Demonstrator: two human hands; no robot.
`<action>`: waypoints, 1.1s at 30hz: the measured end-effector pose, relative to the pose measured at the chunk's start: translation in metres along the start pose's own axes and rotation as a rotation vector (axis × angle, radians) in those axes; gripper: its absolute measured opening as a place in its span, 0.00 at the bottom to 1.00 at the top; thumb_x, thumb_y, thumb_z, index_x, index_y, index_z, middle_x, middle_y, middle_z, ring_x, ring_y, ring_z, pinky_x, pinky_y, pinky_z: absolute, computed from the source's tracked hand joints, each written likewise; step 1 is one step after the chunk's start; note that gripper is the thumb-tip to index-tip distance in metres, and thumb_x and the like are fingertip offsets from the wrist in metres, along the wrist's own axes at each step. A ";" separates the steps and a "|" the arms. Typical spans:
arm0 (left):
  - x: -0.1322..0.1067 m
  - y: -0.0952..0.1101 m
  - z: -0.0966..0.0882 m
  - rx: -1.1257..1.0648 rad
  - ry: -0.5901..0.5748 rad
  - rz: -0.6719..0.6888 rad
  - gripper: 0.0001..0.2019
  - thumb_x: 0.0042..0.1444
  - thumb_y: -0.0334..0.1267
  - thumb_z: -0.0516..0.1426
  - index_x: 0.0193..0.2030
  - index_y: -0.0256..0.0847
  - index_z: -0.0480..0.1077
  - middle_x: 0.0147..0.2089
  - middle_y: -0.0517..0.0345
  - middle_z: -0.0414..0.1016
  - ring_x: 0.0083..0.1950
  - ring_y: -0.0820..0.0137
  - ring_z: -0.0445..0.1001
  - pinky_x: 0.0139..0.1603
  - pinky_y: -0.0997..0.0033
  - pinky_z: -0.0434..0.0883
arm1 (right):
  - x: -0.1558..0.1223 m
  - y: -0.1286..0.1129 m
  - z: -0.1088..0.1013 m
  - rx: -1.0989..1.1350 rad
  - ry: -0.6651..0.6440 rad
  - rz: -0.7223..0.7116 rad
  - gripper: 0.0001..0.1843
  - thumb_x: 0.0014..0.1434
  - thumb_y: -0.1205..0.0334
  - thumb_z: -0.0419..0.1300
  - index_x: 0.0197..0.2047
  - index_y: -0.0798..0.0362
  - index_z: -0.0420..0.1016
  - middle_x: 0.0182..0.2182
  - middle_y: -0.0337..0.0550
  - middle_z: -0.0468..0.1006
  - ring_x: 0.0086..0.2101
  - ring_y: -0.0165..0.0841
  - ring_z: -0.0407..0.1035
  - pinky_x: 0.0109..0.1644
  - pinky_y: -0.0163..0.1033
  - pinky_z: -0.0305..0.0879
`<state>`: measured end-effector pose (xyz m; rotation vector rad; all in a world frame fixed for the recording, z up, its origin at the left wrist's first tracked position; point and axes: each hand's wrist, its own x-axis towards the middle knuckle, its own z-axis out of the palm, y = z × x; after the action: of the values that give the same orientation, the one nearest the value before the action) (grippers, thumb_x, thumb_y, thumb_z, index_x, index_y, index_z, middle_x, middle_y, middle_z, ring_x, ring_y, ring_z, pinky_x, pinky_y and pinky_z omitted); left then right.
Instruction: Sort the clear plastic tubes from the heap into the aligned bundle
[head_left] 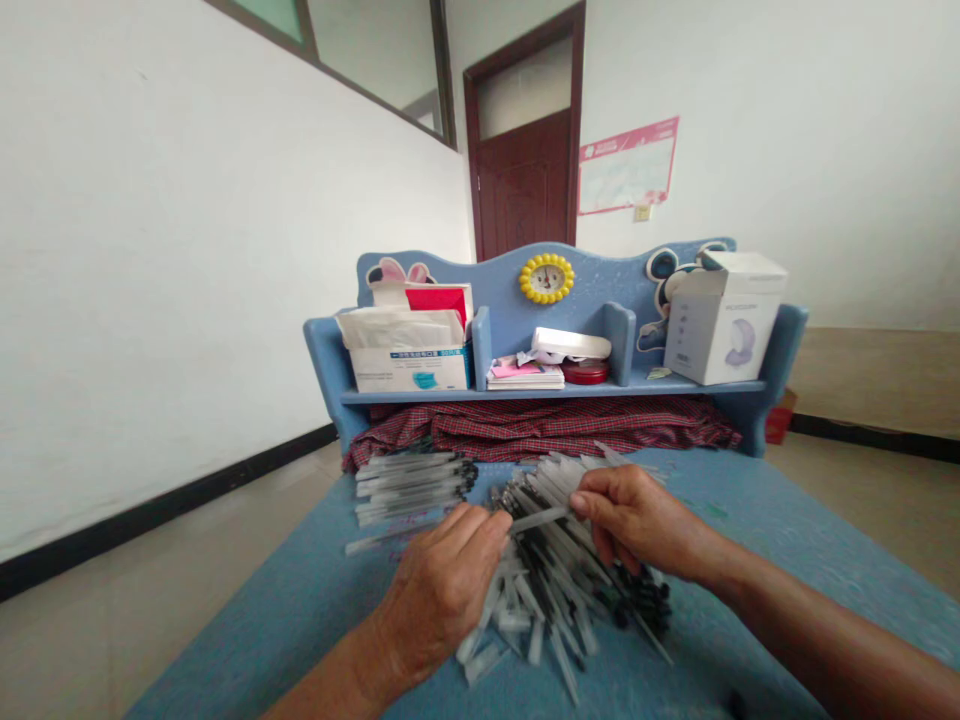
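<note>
My left hand (444, 585) and my right hand (634, 520) are both pinched on one clear pen (538, 518), held level between them just above the blue desk (750, 540). Under my hands lies a loose heap of pens and clear caps (555, 590). To the left of it, several pens lie side by side in a tidy row (409, 482).
A blue shelf unit (555, 390) stands at the back of the desk with a box of masks (409, 365), papers, a red tin (586, 372), a yellow clock (547, 278) and a white box (721, 318). Checked cloth (540, 420) lies under it. A door (525, 180) is behind.
</note>
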<state>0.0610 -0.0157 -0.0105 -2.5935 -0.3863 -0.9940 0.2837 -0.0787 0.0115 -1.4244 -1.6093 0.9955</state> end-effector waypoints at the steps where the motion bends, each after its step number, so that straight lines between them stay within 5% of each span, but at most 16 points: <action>1: 0.000 0.000 0.000 -0.002 0.006 0.006 0.08 0.62 0.28 0.46 0.41 0.35 0.65 0.29 0.56 0.68 0.30 0.68 0.67 0.29 0.70 0.68 | 0.000 0.000 0.000 0.037 -0.003 -0.009 0.11 0.58 0.55 0.53 0.30 0.54 0.62 0.14 0.32 0.69 0.11 0.21 0.57 0.13 0.26 0.48; 5: 0.001 0.000 0.000 -0.001 0.026 0.008 0.08 0.62 0.28 0.46 0.42 0.35 0.65 0.29 0.56 0.68 0.30 0.68 0.67 0.28 0.70 0.68 | 0.001 0.001 0.000 0.117 -0.038 -0.032 0.20 0.53 0.57 0.60 0.46 0.52 0.59 0.17 0.29 0.71 0.11 0.23 0.59 0.13 0.27 0.51; 10: 0.000 0.002 0.001 -0.013 -0.008 0.015 0.08 0.62 0.28 0.46 0.42 0.35 0.66 0.29 0.56 0.68 0.30 0.67 0.68 0.28 0.70 0.69 | 0.001 0.001 0.002 0.028 0.000 0.009 0.14 0.59 0.53 0.52 0.29 0.53 0.61 0.13 0.33 0.68 0.10 0.21 0.56 0.12 0.26 0.45; 14: -0.001 0.002 0.003 -0.020 -0.023 0.015 0.08 0.62 0.28 0.47 0.41 0.35 0.66 0.29 0.56 0.68 0.29 0.67 0.68 0.28 0.69 0.68 | 0.001 0.002 0.001 0.111 -0.046 -0.040 0.15 0.54 0.54 0.59 0.40 0.53 0.62 0.18 0.31 0.72 0.11 0.23 0.60 0.13 0.26 0.50; 20: 0.002 0.003 0.000 -0.054 -0.016 -0.002 0.08 0.63 0.29 0.46 0.42 0.34 0.66 0.29 0.55 0.69 0.30 0.67 0.68 0.28 0.69 0.69 | 0.001 0.001 0.002 0.001 -0.019 0.030 0.18 0.60 0.51 0.49 0.24 0.53 0.60 0.11 0.32 0.66 0.08 0.21 0.53 0.11 0.26 0.42; 28: 0.000 0.003 0.000 -0.110 -0.046 -0.044 0.09 0.63 0.28 0.46 0.41 0.35 0.67 0.28 0.56 0.68 0.29 0.67 0.68 0.28 0.70 0.68 | 0.001 0.003 -0.001 0.168 -0.087 0.011 0.14 0.51 0.55 0.61 0.33 0.54 0.63 0.19 0.35 0.74 0.13 0.23 0.64 0.14 0.26 0.49; 33: 0.002 0.004 -0.001 -0.113 -0.047 -0.051 0.10 0.62 0.28 0.46 0.41 0.35 0.67 0.28 0.55 0.68 0.29 0.68 0.68 0.27 0.70 0.68 | 0.001 0.003 -0.001 0.005 -0.036 0.031 0.19 0.59 0.47 0.50 0.26 0.53 0.62 0.12 0.34 0.69 0.09 0.22 0.57 0.11 0.27 0.44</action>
<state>0.0631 -0.0192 -0.0098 -2.7254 -0.4209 -1.0001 0.2855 -0.0779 0.0094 -1.4392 -1.6143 1.0475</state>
